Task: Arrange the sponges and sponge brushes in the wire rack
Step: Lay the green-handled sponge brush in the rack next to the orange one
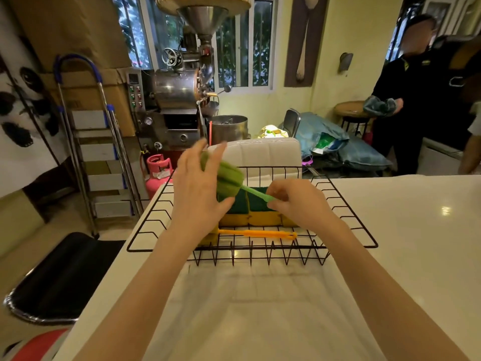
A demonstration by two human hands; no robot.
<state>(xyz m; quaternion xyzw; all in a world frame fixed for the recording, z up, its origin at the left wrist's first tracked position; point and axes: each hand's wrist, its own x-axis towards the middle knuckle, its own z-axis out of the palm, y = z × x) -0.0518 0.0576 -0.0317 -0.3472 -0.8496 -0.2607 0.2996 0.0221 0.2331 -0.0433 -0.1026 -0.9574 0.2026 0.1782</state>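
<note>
Listing contents, left to right:

- Left hand point(199, 194): above the left part of the wire rack point(346, 204), fingers spread wide and loosely cupped against the foam head of the green sponge brush point(229, 179); contact looks light, steadying, not a clamp.
- Green sponge brush: held in the air over the rack, long axis running from foam head at upper left down to handle at right.
- Scouring sponges point(250, 212): green-topped, yellow-sided, lying side by side on the rack floor beneath the brush.
- Orange sponge brush point(260, 233): lying crosswise along the near side, just in front of the sponges.
- Right hand point(299, 201): fingers pinched narrow on the green handle end; judged the carrying hand for lowering.
- Worktop point(416, 230): white, bearing the rack.
</note>
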